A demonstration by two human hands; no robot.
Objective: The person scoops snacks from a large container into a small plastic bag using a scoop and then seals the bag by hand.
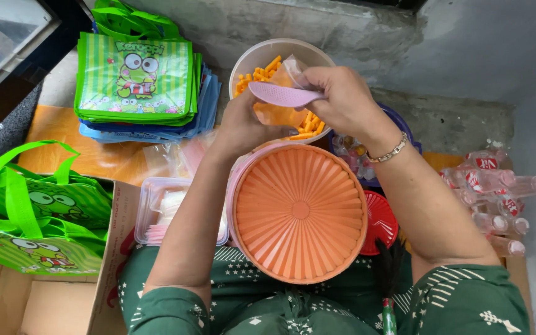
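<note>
My right hand (pixel 342 102) grips a lilac plastic scoop (pixel 280 95) and tips it over a small clear plastic bag (pixel 283 110). My left hand (pixel 243 124) holds that bag open from below. The bag holds orange stick snacks. Both hands hover over a white bowl (pixel 252 56) filled with the same orange snacks (pixel 262 71). A round ribbed orange lid (pixel 299 211) lies between my forearms, over my lap.
A stack of green and blue cartoon-frog tote bags (pixel 134 80) lies at the back left. More green totes (pixel 38 217) sit in a cardboard box at left. A clear tray (pixel 156 208), a red lid (pixel 379 223) and small bottles (pixel 497 198) lie around me.
</note>
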